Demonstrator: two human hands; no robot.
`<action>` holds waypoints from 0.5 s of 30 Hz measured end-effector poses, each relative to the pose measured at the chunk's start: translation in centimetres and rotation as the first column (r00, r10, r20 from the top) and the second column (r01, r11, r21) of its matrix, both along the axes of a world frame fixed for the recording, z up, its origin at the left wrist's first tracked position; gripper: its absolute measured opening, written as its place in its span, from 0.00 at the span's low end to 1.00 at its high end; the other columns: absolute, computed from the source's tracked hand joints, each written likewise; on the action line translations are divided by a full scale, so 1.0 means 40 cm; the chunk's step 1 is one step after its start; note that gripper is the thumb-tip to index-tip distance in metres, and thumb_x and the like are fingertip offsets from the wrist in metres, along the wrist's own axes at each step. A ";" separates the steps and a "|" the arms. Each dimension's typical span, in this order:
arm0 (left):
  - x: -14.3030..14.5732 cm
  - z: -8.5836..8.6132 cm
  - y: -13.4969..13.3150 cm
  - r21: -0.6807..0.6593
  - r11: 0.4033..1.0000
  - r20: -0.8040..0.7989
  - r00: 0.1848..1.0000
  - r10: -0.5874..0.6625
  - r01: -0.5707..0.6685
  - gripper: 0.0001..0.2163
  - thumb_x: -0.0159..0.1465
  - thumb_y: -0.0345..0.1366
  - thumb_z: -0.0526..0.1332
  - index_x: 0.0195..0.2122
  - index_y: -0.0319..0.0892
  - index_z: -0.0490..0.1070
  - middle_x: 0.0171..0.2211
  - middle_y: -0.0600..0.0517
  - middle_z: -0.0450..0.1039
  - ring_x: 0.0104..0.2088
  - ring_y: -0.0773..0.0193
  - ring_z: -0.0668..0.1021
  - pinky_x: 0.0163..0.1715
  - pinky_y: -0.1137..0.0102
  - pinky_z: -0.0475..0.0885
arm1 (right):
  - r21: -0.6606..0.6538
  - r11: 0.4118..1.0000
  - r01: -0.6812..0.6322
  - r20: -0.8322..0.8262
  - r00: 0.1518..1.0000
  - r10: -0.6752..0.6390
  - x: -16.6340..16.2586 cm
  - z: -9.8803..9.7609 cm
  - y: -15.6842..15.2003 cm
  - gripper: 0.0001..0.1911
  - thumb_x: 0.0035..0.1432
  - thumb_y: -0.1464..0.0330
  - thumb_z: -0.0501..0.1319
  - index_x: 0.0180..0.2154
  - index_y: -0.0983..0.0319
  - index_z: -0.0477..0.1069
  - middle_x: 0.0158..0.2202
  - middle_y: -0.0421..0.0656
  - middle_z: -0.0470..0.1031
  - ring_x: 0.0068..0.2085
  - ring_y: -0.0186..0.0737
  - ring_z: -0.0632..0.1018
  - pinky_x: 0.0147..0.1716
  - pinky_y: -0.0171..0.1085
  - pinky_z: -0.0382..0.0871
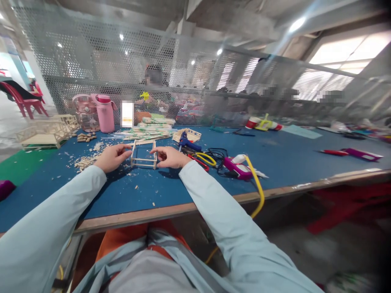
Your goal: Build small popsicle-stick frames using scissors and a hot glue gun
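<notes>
A small open box-shaped frame of pale wooden sticks (144, 165) stands on the blue work surface, between my two hands. My left hand (110, 158) is at its left side, thumb and forefinger close together at the left post. At the right side, my right hand (171, 157) has its fingers bent around the right post. Wood scraps (87, 162) lie beside my left hand. Just beyond my right hand are a blue glue gun (187, 142) and yellow-handled pliers (207, 158).
A pink bottle (105, 114), a clear pink-lidded jug (87, 114) and bundled sticks (152, 129) stand or lie along the perforated metal screen (122, 61). Larger stick models (42, 134) are at far left. A purple-and-white device (240, 167) with a yellow cable lies right.
</notes>
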State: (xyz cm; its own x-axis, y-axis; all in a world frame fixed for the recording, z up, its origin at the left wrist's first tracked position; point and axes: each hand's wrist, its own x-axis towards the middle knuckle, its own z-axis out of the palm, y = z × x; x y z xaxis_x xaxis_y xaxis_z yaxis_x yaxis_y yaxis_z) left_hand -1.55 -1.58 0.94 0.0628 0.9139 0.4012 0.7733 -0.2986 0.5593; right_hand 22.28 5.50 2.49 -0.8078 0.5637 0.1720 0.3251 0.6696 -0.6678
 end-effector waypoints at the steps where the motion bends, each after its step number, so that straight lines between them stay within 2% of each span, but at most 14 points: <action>1: 0.002 0.001 -0.002 0.002 1.000 -0.014 1.000 -0.003 0.003 0.23 0.57 0.51 0.51 0.43 0.37 0.71 0.19 0.55 0.66 0.20 0.67 0.65 0.22 0.72 0.61 | 0.021 1.000 0.004 0.017 1.000 -0.004 -0.001 -0.003 -0.003 0.27 0.38 0.72 0.61 0.46 0.68 0.67 0.19 0.31 0.58 0.22 0.28 0.61 0.25 0.30 0.55; 3: 0.003 0.004 -0.003 0.004 1.000 -0.040 0.999 -0.006 0.006 0.22 0.57 0.51 0.51 0.41 0.38 0.72 0.18 0.55 0.65 0.20 0.67 0.65 0.22 0.72 0.61 | 0.054 0.999 0.003 0.036 0.999 -0.005 -0.002 -0.008 -0.007 0.27 0.39 0.73 0.61 0.46 0.67 0.67 0.20 0.31 0.59 0.23 0.28 0.62 0.25 0.30 0.56; 5: 0.003 0.008 -0.007 0.059 0.998 -0.083 0.996 0.015 -0.010 0.22 0.58 0.50 0.51 0.41 0.38 0.72 0.21 0.53 0.67 0.22 0.65 0.68 0.25 0.71 0.63 | 0.071 0.997 0.012 0.039 0.999 -0.015 -0.002 -0.009 -0.008 0.26 0.39 0.75 0.59 0.46 0.66 0.67 0.20 0.31 0.59 0.23 0.28 0.61 0.25 0.30 0.56; 8: 0.020 0.019 -0.022 0.294 0.955 -0.211 0.971 0.112 -0.046 0.19 0.58 0.46 0.52 0.43 0.39 0.71 0.32 0.46 0.71 0.33 0.59 0.72 0.35 0.66 0.67 | 0.063 0.996 0.061 0.006 0.998 -0.062 0.003 -0.002 -0.002 0.27 0.38 0.79 0.54 0.46 0.66 0.67 0.19 0.31 0.58 0.22 0.28 0.61 0.24 0.29 0.55; 10: 0.049 0.027 -0.038 0.417 0.909 -0.323 0.934 0.151 -0.002 0.18 0.58 0.43 0.53 0.45 0.39 0.70 0.39 0.43 0.71 0.41 0.54 0.71 0.43 0.61 0.65 | 0.058 0.994 0.095 -0.016 0.995 -0.095 0.005 0.001 0.004 0.27 0.38 0.80 0.52 0.45 0.67 0.69 0.18 0.31 0.58 0.22 0.28 0.61 0.24 0.29 0.55; 13: 0.108 0.028 -0.057 0.389 0.913 -0.477 0.875 0.088 0.120 0.19 0.57 0.40 0.55 0.50 0.43 0.67 0.45 0.43 0.70 0.47 0.51 0.69 0.51 0.54 0.58 | 0.093 0.988 0.125 -0.007 0.992 -0.125 0.002 -0.003 0.011 0.24 0.39 0.79 0.53 0.41 0.67 0.72 0.19 0.33 0.60 0.22 0.28 0.62 0.25 0.29 0.56; 15: 0.142 0.021 -0.060 0.340 0.931 -0.522 0.850 0.067 0.135 0.22 0.57 0.40 0.56 0.53 0.44 0.62 0.49 0.43 0.69 0.52 0.49 0.66 0.55 0.47 0.49 | 0.128 0.982 0.139 -0.006 0.990 -0.140 -0.005 -0.007 0.012 0.20 0.40 0.79 0.54 0.38 0.67 0.74 0.21 0.34 0.63 0.23 0.28 0.64 0.26 0.29 0.57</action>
State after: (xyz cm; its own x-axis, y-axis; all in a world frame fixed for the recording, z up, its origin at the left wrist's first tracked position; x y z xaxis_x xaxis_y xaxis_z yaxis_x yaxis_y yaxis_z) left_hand 4.14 -3.96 1.77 0.3811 0.7106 0.5915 0.9016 -0.4273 -0.0674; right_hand 22.08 5.96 2.21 -0.7236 0.6444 0.2475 0.4234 0.6975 -0.5781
